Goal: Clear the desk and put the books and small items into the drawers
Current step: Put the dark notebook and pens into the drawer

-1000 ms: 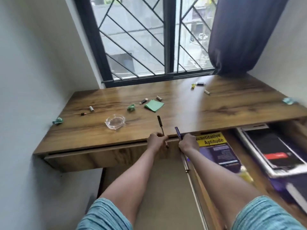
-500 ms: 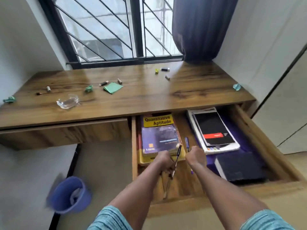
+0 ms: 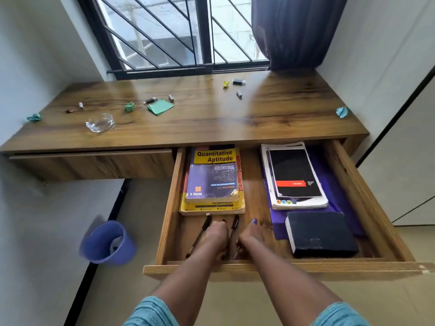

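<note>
Fingers (image 3: 219, 224) of left hand (image 3: 217, 232) curl between two black pens (image 3: 200, 235), grip unconfirmed; right hand (image 3: 253, 234) grips blue pen (image 3: 254, 221). Both have dropped from surface (image 3: 211, 123) edge into drawer (image 3: 169, 208) at 6 o'clock; small items (image 3: 160, 107) remain at 11 o'clock

I am lowering my left hand (image 3: 217, 234) and right hand (image 3: 253, 235) from the desk (image 3: 211, 130) edge into the front of the open drawer (image 3: 306, 264). A black pen (image 3: 200, 236) is now lying on the drawer floor beside my left hand, and the blue pen (image 3: 254, 221) is coming down with my right.
</note>
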`<state>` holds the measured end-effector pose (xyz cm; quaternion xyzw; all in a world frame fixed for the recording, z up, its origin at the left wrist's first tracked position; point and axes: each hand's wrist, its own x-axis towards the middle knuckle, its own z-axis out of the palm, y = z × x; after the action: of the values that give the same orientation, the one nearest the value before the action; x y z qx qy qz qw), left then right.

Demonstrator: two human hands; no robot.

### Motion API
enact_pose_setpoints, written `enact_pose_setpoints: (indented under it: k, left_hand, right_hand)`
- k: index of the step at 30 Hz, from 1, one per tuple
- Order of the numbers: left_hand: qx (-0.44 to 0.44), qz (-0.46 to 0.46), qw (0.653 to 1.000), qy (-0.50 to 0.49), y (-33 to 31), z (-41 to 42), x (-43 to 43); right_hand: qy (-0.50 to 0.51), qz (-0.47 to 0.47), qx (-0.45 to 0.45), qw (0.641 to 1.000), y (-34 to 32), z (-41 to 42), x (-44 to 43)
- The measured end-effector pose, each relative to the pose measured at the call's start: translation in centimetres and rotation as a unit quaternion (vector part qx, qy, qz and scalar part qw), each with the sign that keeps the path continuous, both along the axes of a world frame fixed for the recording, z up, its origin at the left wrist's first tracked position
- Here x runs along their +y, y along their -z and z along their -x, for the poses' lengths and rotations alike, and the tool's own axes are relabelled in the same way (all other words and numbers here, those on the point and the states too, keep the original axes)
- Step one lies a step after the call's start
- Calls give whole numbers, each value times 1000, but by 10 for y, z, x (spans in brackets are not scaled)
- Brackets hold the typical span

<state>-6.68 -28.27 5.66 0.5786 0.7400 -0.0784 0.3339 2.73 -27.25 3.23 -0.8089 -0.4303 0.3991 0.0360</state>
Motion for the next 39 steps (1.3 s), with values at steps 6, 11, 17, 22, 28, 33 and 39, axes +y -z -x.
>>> enact_pose_setpoints:
  k: [6,11,17,22,28,33,39]
  left_hand:
    - [47,-38,998,19,-1,-11,-1]
    - [63,-57,996,9,-5,-9,-14]
    - [10,-93,989,-114,-23,1,-39]
    - [-183,-51,933,-305,-34,18,-49]
    - [-278,-36,887,-367,-48,30,-75]
    - [-291,41,880,-375,-52,31,-97]
    - [-378,23,778,-501,-35,28,-97]
  right_hand:
    - [12,-11,4,1000,5,-1,-1]
    - [-11,-32,-24,999,2,0,-12]
    - [5,-111,-77,991,-19,0,-29]
    - [93,-175,-68,978,-33,-2,-49]
    - [157,-235,-114,952,-41,-9,-85]
    - [317,-197,-34,927,-52,-14,-104]
    - [354,-167,28,920,-62,-37,-105]
